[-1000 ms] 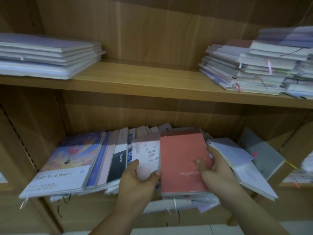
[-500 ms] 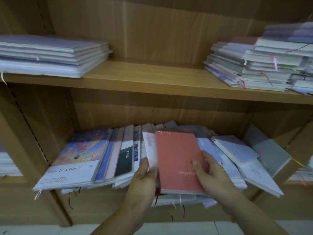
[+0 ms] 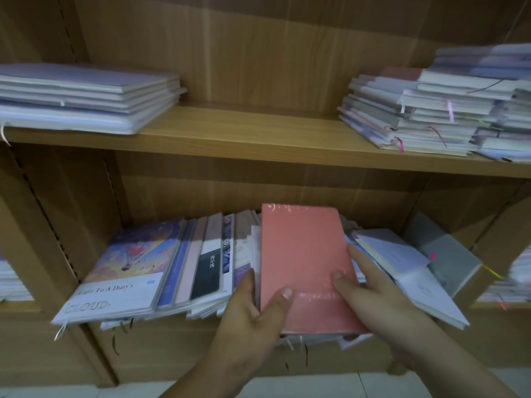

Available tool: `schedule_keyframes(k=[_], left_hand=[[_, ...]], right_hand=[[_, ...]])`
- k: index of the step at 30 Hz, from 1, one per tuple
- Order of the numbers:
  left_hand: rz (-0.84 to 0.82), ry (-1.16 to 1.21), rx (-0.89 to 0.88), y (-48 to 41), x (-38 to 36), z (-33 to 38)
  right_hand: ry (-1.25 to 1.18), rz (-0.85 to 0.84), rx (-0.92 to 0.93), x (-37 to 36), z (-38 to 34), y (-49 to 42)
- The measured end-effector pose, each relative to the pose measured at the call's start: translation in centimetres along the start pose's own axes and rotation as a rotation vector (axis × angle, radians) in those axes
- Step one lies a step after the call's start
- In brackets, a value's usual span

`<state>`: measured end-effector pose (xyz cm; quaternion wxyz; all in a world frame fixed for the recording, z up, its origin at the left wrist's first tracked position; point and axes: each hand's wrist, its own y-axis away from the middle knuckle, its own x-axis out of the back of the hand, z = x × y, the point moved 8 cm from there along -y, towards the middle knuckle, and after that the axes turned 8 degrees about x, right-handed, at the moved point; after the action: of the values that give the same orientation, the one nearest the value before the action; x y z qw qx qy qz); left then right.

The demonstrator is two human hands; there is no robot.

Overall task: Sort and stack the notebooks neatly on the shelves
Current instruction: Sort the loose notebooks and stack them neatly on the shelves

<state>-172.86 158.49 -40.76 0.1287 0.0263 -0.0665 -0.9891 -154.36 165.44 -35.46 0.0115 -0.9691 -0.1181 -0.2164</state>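
Note:
A salmon-pink notebook [image 3: 304,262] lies on top of a messy row of notebooks on the lower shelf [image 3: 161,337]. My left hand [image 3: 253,308] grips its lower left edge, thumb on the cover and fingers behind. My right hand [image 3: 370,294] rests on its right side, thumb on the cover and fingers reaching past the right edge. To the left lean a colourful "Cloud" diary [image 3: 123,268] and a black-and-white notebook [image 3: 209,262]. White and grey notebooks [image 3: 402,262] sprawl to the right.
The upper shelf [image 3: 253,136] carries a flat stack of large pale notebooks [image 3: 86,96] on the left and an uneven pile of smaller ones [image 3: 436,113] on the right, with bare board between. Neighbouring compartments at both sides hold more stacks. Pale floor tiles show below.
The pink notebook has risen and turned more upright on the pile. My left thumb has come onto its cover, and my right hand has slid further along its right side.

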Motion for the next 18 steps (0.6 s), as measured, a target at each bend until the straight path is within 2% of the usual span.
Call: schedule_keyframes(k=[5, 10, 13, 18], left_hand=[[0.074, -0.073, 0.057, 0.2, 0.1, -0.7], [0.156, -0.135, 0.171, 0.4, 0.3, -2.9], [0.110, -0.156, 0.169, 0.4, 0.2, -3.3], [0.052, -0.474, 0.145, 0.3, 0.4, -4.2]], right_hand=[[0.079, 0.045, 0.058, -0.6, 1.1, 0.7], [0.001, 0.080, -0.078, -1.1, 3.0, 0.8], [0.063, 0.046, -0.065, -1.1, 2.7, 0.9], [0.115, 0.029, -0.006, -2.2, 3.1, 1.2]])
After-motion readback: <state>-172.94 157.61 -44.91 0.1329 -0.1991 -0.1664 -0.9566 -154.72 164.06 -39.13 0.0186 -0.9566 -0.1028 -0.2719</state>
